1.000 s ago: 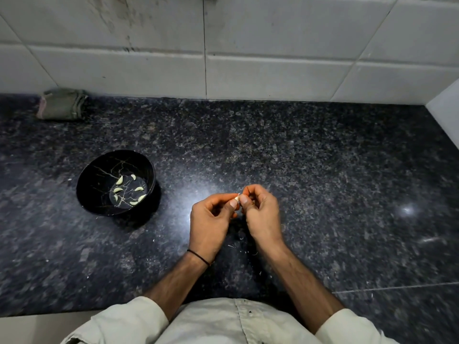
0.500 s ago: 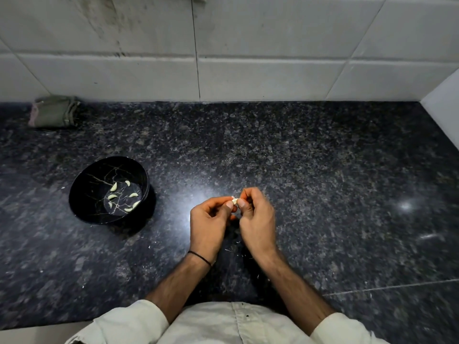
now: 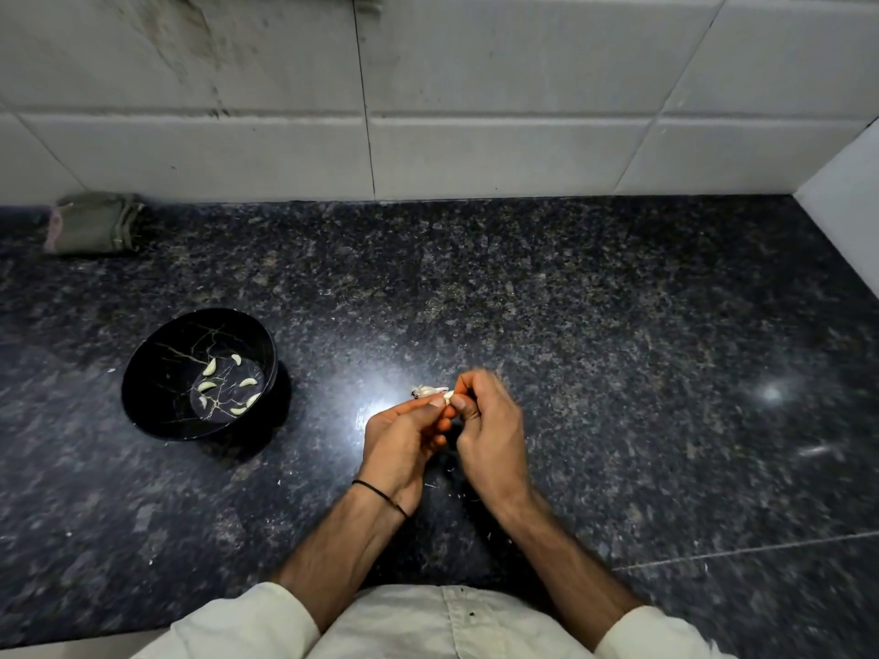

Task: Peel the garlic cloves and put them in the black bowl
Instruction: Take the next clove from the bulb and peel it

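Nearest the camera: pale shirt front [image 3: 428, 625], with rolled pale sleeves at either side. Two bare forearms reach forward over the dark speckled counter [image 3: 618, 373].

Left wrist carries a thin black band [image 3: 380, 492].

Left hand [image 3: 404, 444] and right hand [image 3: 494, 435] meet fingertip to fingertip above the counter, a little right of centre. Both have curled fingers, and both pinch the same garlic clove [image 3: 447, 398] between thumb and fingers. Only a small pale part of the clove shows between the fingertips. A strip of whitish papery skin [image 3: 430, 390] sticks out to the left of the pinch. Whether it hangs from the clove or has come loose, cannot tell. Right hand is somewhat blurred.

Small white flecks of skin [image 3: 430, 486] lie on the counter beneath and around the hands. A bright patch of reflected light sits on the stone just left of the left hand.

Further out and to the left, well apart from the hands: the black bowl [image 3: 157, 363], round and upright, its inside marked with thin gold vein lines. Several peeled cloves [image 3: 209, 367], pale and crescent-shaped, lie scattered on its floor, not touching one another as far as can be seen.

Far left, at the back edge of the counter: a folded olive-green cloth [image 3: 95, 223], lying against the wall.

Behind everything, a wall of large white tiles [image 3: 523, 154], grimy and stained toward the upper left. A second white surface closes the corner at far right.
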